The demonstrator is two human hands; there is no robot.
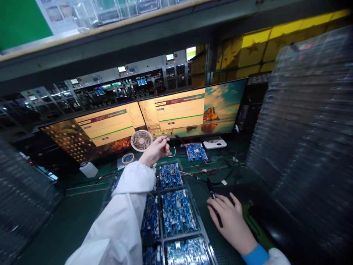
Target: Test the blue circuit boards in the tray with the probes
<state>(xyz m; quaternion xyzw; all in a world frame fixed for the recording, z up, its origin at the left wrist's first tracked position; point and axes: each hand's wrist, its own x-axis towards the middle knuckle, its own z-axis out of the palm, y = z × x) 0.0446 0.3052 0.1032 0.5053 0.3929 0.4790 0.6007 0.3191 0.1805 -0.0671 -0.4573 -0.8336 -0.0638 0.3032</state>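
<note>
Bare green bench [74,221] is left open on the left. The right is pretty much walled off by stacked clear trays [306,121], and the back is blocked by monitors [190,110] and a small fan [141,140].

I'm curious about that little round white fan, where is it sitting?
The small white fan stands at the back of the bench, left of centre, in front of the left monitor, just left of the raised left hand.

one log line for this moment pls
left hand: raised over tray of blue boards, pinching thin wire | right hand: on mouse | monitors: lit
</note>
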